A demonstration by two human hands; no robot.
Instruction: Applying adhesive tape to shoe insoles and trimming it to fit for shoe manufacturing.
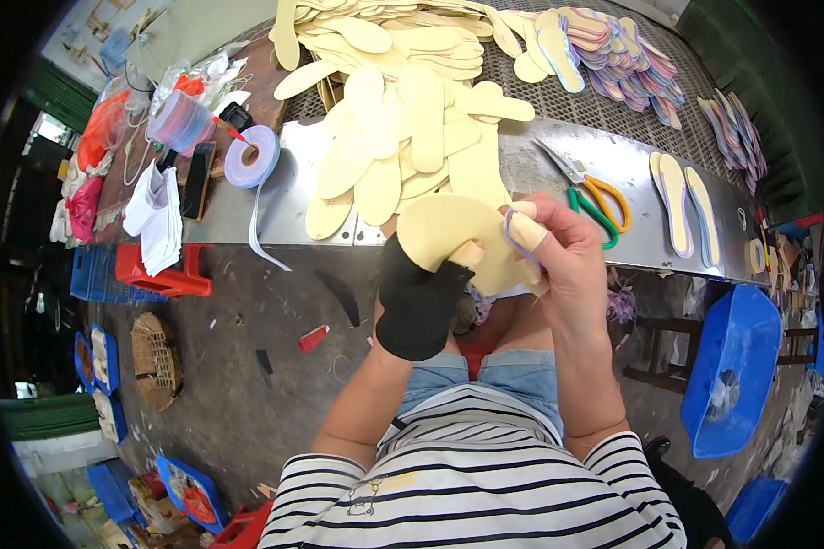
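Observation:
A pale yellow shoe insole (453, 236) is held bent between both hands, just in front of the metal table edge (284, 215). My left hand (418, 302), in a black glove with a taped thumb tip, grips its lower left side. My right hand (563, 252), bare with tape on the fingertips, pinches its right edge. Behind the hands a loose heap of the same yellow insoles (403, 146) lies on the table.
Scissors with orange and green handles (590, 197), a lilac tape roll (252, 156), a dark phone (197, 178) and stacks of pink-and-blue edged insoles (613, 55) lie on the table. A red stool (169, 274), a woven basket (156, 361) and blue bins (732, 366) stand on the floor.

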